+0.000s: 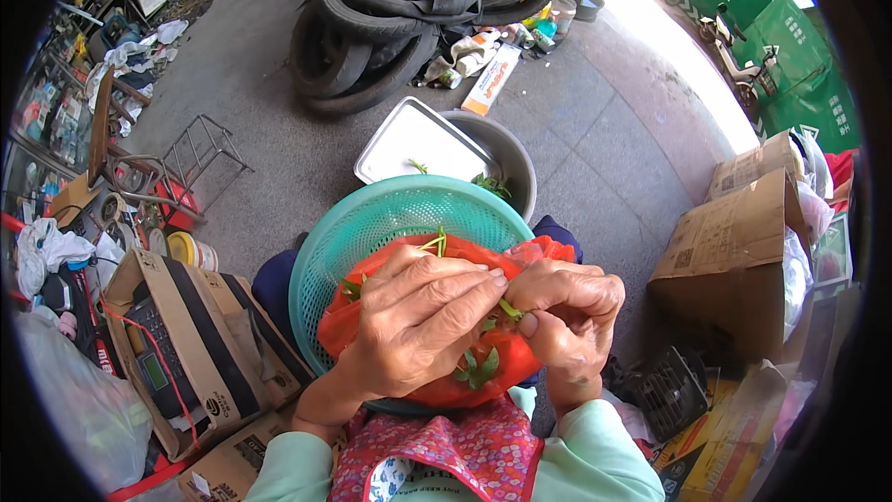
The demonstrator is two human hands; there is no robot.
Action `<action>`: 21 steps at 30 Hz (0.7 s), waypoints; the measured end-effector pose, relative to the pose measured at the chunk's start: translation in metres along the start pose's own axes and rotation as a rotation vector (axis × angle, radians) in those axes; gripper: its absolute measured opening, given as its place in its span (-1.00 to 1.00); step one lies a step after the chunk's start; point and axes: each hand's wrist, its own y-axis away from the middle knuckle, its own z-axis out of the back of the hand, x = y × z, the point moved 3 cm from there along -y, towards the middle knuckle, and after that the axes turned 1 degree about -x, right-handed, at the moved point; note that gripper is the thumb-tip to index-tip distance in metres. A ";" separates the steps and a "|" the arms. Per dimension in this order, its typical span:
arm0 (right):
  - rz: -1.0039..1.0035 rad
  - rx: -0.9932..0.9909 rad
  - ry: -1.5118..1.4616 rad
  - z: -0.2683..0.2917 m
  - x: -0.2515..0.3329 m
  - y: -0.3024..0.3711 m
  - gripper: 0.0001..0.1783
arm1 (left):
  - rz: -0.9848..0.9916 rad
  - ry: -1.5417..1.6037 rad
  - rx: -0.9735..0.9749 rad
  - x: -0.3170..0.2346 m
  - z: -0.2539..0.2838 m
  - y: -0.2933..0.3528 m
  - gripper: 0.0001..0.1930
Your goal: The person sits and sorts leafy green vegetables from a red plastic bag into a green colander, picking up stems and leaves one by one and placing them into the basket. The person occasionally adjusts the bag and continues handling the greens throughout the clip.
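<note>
Person's right hand [567, 316]: pinching a green stem [510, 310] between thumb and forefinger | left hand [418, 321]: fingers bent, grip cannot be told | stem: over red bag [509, 367] in teal basket [321, 256] | beyond basket: white tray [418, 141], grey basin [522, 167]

Your colander [327, 244] is perforated plastic with a slight sheen; inside it you have a crinkled, glossy plastic bag [508, 374]; beyond it sit a smooth, metal-looking basin [517, 165] and matt rubber tyres [336, 68]; right of it, a matt cardboard box [714, 246]; on your side of it, a cloth apron [469, 451].
</note>
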 end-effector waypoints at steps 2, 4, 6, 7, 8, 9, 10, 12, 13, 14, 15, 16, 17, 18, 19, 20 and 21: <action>0.006 -0.008 0.092 0.000 0.002 -0.002 -0.88 | 0.030 0.061 -0.013 0.003 -0.001 0.003 -0.59; 0.009 -0.014 0.170 0.001 0.002 -0.002 -0.88 | 0.038 0.137 -0.032 0.005 0.000 0.000 -0.62; -0.011 -0.026 0.171 0.002 -0.001 -0.001 -0.88 | 0.060 0.212 -0.039 0.007 0.001 0.000 -0.65; -0.018 -0.019 0.174 0.002 -0.004 -0.001 -0.89 | 0.062 0.268 -0.027 0.009 0.001 0.001 -0.66; -0.024 -0.012 0.177 0.002 -0.006 -0.001 -0.89 | 0.071 0.276 -0.018 0.009 0.000 0.000 -0.67; -0.035 -0.028 0.158 0.003 -0.007 -0.001 -0.90 | 0.079 0.284 -0.009 0.010 0.000 -0.001 -0.67; -0.045 -0.028 0.170 0.003 -0.007 -0.001 -0.91 | 0.085 0.293 -0.001 0.010 -0.001 -0.002 -0.67; -0.068 -0.026 0.193 0.005 -0.009 0.000 -0.91 | 0.126 0.362 -0.032 0.011 0.001 -0.004 -0.72; -0.070 -0.036 0.217 0.006 -0.011 -0.001 -0.91 | 0.144 0.397 -0.045 0.012 0.002 -0.006 -0.75; -0.072 -0.045 0.241 0.007 -0.015 -0.003 -0.91 | 0.165 0.414 -0.101 0.013 0.005 -0.008 -0.81; -0.074 -0.054 0.265 0.009 -0.020 -0.003 -0.91 | 0.186 0.432 -0.157 0.013 0.009 -0.011 -0.85; -0.091 -0.112 0.291 0.014 -0.026 -0.001 -0.92 | 0.205 0.449 -0.215 0.015 0.013 -0.013 -0.88; -0.151 -0.189 0.316 0.022 -0.031 0.002 -0.93 | 0.245 0.527 -0.285 0.019 0.020 -0.011 -0.86; -0.210 -0.267 0.341 0.032 -0.036 0.005 -0.94 | 0.304 0.591 -0.397 0.020 0.029 -0.013 -0.84; -0.226 -0.365 0.392 0.044 -0.043 0.010 -0.93 | 0.297 0.631 -0.465 0.029 0.039 -0.018 -0.81; -0.238 -0.459 0.436 0.057 -0.052 0.014 -0.92 | 0.258 0.728 -0.614 0.038 0.049 -0.025 -0.80; -0.262 -0.546 0.458 0.071 -0.060 0.018 -0.91 | 0.298 0.702 -0.696 0.046 0.059 -0.032 -0.77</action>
